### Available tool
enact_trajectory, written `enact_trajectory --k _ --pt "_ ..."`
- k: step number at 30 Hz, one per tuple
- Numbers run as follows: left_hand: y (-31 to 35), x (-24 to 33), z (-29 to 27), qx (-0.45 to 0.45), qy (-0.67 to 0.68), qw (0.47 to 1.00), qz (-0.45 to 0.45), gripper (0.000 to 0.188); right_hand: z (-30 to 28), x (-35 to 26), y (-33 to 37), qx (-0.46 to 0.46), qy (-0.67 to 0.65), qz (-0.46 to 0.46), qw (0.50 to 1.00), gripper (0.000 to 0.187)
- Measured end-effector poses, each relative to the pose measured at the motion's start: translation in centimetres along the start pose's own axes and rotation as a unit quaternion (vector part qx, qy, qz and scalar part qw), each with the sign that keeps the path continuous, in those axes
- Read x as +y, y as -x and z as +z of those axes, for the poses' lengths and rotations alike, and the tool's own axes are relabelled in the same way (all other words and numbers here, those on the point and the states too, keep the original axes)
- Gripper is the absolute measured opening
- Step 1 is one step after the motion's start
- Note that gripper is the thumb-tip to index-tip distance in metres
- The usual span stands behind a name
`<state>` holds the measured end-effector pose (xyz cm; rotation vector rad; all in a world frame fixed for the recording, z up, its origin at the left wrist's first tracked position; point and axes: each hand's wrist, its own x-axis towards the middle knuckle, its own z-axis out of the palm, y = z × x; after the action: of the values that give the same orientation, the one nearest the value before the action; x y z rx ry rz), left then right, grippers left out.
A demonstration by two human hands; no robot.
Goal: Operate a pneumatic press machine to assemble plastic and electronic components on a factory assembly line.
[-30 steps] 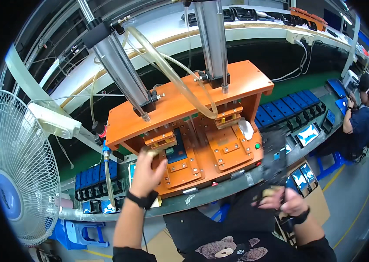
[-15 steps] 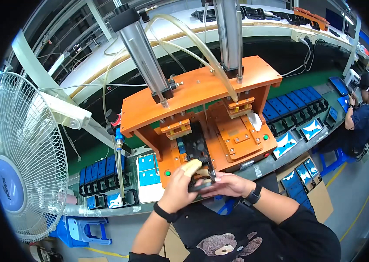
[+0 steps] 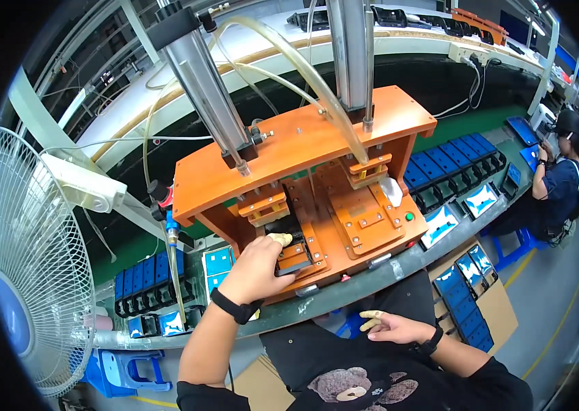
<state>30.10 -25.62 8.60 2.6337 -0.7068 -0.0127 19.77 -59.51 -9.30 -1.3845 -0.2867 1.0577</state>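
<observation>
An orange two-station press [image 3: 294, 140] stands on the bench before me. At its left station lies a black plastic frame [image 3: 291, 226], partly hidden by my fingers and the press head. My left hand [image 3: 256, 268] grips the near part of that frame, thumb on the near side and fingers on the far side. A pale yellow cover is on a fingertip. My right hand [image 3: 396, 328] is off the press, in front of my body, with nothing in it. Its fingers are stretched out and apart, some with yellow covers. The right station [image 3: 371, 220] shows its orange fixture plate.
Rows of blue-topped black parts stand on the bench left [image 3: 145, 281] and right [image 3: 455, 164]. Blue sheets [image 3: 218, 262] lie left of the press. A white fan [image 3: 39, 267] is at far left. Another person [image 3: 563, 171] sits at right. More blue parts [image 3: 464, 312] rest on cardboard.
The black frame, held earlier in both hands in front of the press, is now down at the left station. My right hand has let go and drawn back toward me.
</observation>
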Motion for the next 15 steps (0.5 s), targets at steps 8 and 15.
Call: enact_trajectory --k 8,15 --pt "6.2 -1.7 2.8 0.237 0.116 0.964 0.018 0.064 1.6 -1.2 -1.8 -0.028 0.097 -0.034 0.994 0.068" --pt "10.9 -3.3 7.1 0.259 -0.08 0.961 -0.047 0.04 3.6 -2.4 -3.5 -0.054 0.202 -0.023 0.978 0.073"
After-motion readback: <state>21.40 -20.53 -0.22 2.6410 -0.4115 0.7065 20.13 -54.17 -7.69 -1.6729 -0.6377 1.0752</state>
